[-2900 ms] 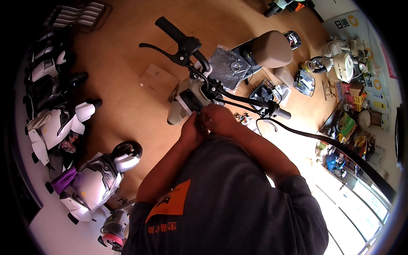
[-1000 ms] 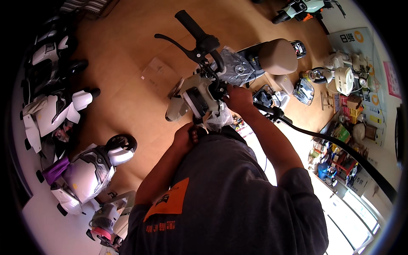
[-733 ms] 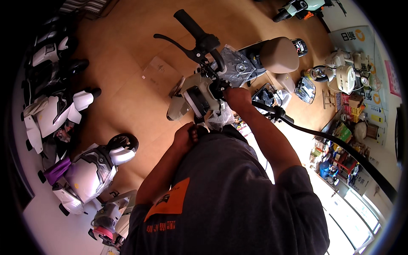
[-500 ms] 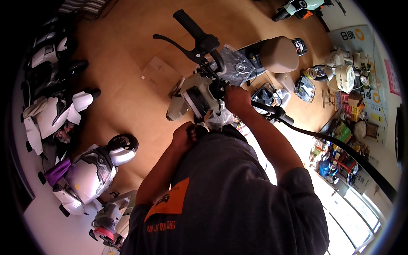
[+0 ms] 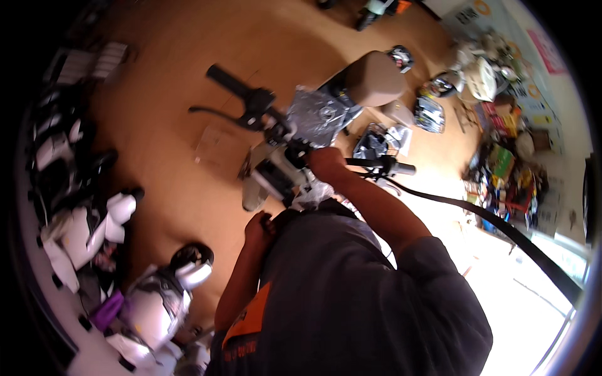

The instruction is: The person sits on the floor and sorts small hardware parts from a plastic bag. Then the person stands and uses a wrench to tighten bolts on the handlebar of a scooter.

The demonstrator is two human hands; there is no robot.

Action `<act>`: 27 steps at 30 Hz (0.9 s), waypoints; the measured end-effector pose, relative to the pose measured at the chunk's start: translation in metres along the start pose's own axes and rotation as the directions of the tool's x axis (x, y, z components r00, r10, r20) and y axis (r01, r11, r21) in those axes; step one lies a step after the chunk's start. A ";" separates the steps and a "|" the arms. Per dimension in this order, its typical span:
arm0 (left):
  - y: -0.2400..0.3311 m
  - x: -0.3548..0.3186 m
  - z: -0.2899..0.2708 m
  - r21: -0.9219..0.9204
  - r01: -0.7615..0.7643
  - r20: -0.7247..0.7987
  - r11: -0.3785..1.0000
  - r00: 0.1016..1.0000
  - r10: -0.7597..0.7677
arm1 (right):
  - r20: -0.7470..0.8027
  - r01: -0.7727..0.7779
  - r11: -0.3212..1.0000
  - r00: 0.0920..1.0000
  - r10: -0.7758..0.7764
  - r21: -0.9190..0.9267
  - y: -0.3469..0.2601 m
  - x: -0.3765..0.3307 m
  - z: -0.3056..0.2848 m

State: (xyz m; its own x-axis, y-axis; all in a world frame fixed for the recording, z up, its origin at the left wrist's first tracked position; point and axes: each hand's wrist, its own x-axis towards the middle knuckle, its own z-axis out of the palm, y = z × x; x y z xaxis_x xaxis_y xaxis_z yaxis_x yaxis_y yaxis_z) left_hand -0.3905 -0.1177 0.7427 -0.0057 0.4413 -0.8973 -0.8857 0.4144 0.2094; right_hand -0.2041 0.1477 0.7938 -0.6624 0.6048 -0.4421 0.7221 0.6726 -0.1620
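Observation:
In front of me stands a scooter with its handlebar (image 5: 370, 163) slanting across the view, a black grip (image 5: 227, 81) and brake lever at its left end. My right hand (image 5: 327, 164) is closed around the bar's middle, beside the stem clamp; its fingertips are hidden. Below that is the beige front housing (image 5: 276, 174) with a dark display panel. Close to my lap, my left hand (image 5: 258, 230) has its fingers curled in, and whatever they hold is too dark to make out. Clear plastic wrap (image 5: 316, 119) covers part of the scooter ahead of its tan seat (image 5: 376, 78).
Several scooters line the left side, the nearest a white one (image 5: 150, 313). A flat cardboard piece (image 5: 216, 145) lies on the brown floor. At the right are a black wire basket (image 5: 373, 143), a wrapped basket (image 5: 429, 114) and cluttered shelves (image 5: 501, 163). Bright light fills the lower right.
My view has turned, so the scooter's handlebar and both hands sit further left and lower in the picture. The right hand remains at the bar's middle, the left by my lap.

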 end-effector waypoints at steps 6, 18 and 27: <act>0.000 0.027 -0.073 0.290 -0.066 -0.113 0.955 0.988 0.102 | -0.045 -0.159 0.957 0.984 0.175 0.243 -0.005 -0.002 0.002; 0.041 0.077 -0.076 0.915 -0.048 -0.064 0.400 0.963 0.261 | -0.028 -0.157 0.958 0.985 0.168 0.241 -0.001 -0.002 0.019; 0.052 0.099 -0.027 0.938 -0.059 -0.021 0.343 0.975 0.223 | -0.091 -0.193 0.916 0.967 0.239 0.351 -0.005 0.007 0.039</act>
State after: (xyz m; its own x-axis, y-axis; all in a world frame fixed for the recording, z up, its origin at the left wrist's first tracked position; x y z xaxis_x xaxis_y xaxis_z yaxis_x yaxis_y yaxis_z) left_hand -0.4494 -0.0745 0.6542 -0.2129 0.5063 -0.8357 0.1320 0.8623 0.4888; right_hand -0.2042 0.1320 0.7576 -0.4860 0.7841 -0.3860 0.8597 0.3494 -0.3726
